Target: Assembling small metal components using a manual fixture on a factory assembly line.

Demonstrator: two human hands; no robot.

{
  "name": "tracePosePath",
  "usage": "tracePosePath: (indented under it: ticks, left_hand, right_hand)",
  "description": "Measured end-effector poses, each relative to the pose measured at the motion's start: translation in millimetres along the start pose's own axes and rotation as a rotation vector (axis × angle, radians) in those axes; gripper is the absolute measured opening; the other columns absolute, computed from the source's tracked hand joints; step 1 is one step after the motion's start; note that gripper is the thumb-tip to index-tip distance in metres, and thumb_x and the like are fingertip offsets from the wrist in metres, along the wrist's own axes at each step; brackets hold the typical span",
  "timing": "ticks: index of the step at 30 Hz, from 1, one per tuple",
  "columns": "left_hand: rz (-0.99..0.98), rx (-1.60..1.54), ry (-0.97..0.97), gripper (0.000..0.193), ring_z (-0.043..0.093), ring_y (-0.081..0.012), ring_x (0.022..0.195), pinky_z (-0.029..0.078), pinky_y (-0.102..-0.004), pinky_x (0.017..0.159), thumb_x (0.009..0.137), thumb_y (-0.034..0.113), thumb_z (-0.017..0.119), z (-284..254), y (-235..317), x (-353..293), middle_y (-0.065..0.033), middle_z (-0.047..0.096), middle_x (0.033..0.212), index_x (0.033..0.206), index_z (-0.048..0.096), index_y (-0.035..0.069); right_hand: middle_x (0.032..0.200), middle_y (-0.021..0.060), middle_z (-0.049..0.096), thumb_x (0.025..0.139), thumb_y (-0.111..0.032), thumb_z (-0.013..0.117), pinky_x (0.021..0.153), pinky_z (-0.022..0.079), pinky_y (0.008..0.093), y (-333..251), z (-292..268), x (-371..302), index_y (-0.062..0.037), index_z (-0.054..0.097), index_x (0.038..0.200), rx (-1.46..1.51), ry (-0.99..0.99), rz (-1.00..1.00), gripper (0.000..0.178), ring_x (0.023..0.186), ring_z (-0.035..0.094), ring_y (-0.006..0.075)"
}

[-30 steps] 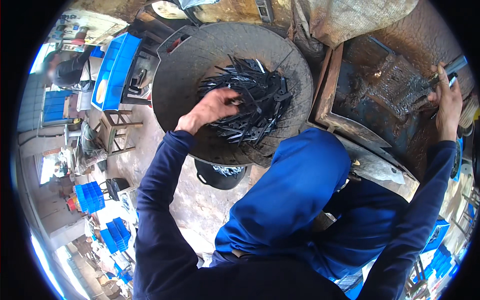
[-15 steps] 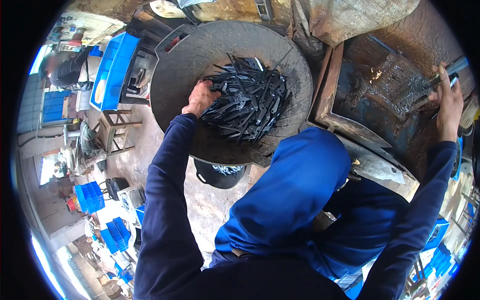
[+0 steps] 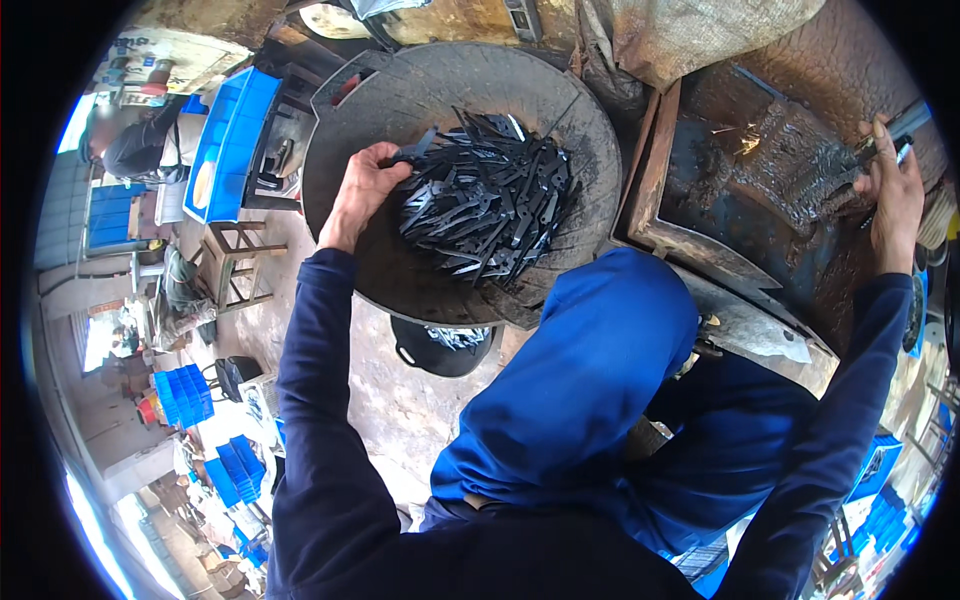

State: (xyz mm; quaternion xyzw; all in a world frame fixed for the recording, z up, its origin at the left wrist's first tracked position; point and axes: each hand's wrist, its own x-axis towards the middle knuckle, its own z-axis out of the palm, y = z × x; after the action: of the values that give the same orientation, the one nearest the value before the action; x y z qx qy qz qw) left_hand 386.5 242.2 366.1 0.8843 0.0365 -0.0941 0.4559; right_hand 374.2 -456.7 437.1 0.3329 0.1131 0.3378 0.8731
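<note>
A large, worn round grey pan [image 3: 350, 255] holds a heap of thin black metal pieces [image 3: 490, 200], many with pointed, blade-like ends. Over its left side, my left hand [image 3: 365, 190] pinches one flat dark metal piece [image 3: 418, 148] between thumb and fingers, just at the heap's edge. Far to the right, my right hand [image 3: 890, 195] is closed around a dark metal bar-like handle [image 3: 885, 150] above a wet, muddy brown trough. My fingers hide part of that handle. A dark slab coated in wet sludge [image 3: 790, 165] lies beside it, with small bright orange flecks near its far end.
A wooden-edged frame [image 3: 655, 190] divides the pan from the trough. Below the pan sits a black bucket [image 3: 445, 350] with metal pieces. At left are a blue bin [image 3: 228, 140], a wooden stool [image 3: 240, 265] and another person [image 3: 140, 145]. A sack [image 3: 700, 35] hangs at the back.
My left hand has drawn back leftward from the heap and lifted a dark metal piece off it. My right hand has barely shifted at the handle.
</note>
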Motion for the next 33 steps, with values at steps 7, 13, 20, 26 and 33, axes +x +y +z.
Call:
tracePosePath:
  ticks: [7,13,20,26,33]
  left_hand:
    - [-0.042,-0.377,-0.109,0.004,0.044,-0.0034,0.059,0.034,-0.0202,0.053,0.088,0.005,0.068,5,60,-28,-0.0008,0.064,0.08,0.089,0.065,0.006]
    - [0.22,-0.729,-0.17,0.009,0.041,-0.004,0.055,0.03,-0.0192,0.048,0.091,0.016,0.067,47,124,-29,-0.0015,0.064,0.078,0.094,0.065,0.007]
    - [0.396,-0.751,-0.307,0.017,0.048,-0.0041,0.059,0.036,-0.0199,0.052,0.097,0.022,0.06,133,229,-30,-0.0017,0.061,0.077,0.097,0.061,0.005]
    - [0.506,-1.069,-0.61,0.019,0.054,-0.0048,0.06,0.042,-0.023,0.05,0.095,0.02,0.063,222,330,-55,-0.0012,0.058,0.07,0.096,0.06,0.001]
    - [0.553,-1.087,-0.333,0.02,0.06,-0.0161,0.062,0.05,-0.0308,0.055,0.09,0.011,0.06,306,386,-47,-0.0129,0.064,0.072,0.087,0.064,-0.009]
  right_hand:
    - [0.113,0.005,0.068,0.099,-0.022,0.059,0.051,0.044,0.0151,-8,4,-5,-0.0022,0.052,0.134,-0.141,0.034,-0.054,0.041,0.059,0.043,-0.0006]
    - [0.112,0.0056,0.069,0.097,-0.024,0.062,0.051,0.045,0.0155,-5,1,-2,-0.0015,0.053,0.132,-0.144,0.031,-0.018,0.042,0.061,0.043,-0.0008]
    - [0.11,0.0059,0.069,0.096,-0.024,0.064,0.05,0.045,0.0166,93,-22,44,-0.0024,0.054,0.13,-2.273,0.669,-1.459,0.041,0.056,0.038,-0.0014]
    - [0.112,0.0056,0.067,0.098,-0.021,0.061,0.061,0.051,0.0208,75,-16,31,-0.0019,0.056,0.128,-2.264,0.737,-1.426,0.036,0.078,0.056,0.0045]
    - [0.114,0.0067,0.064,0.099,-0.012,0.052,0.081,0.052,0.0275,22,-15,4,-0.0012,0.056,0.126,-2.222,0.532,-1.436,0.03,0.098,0.061,0.0141]
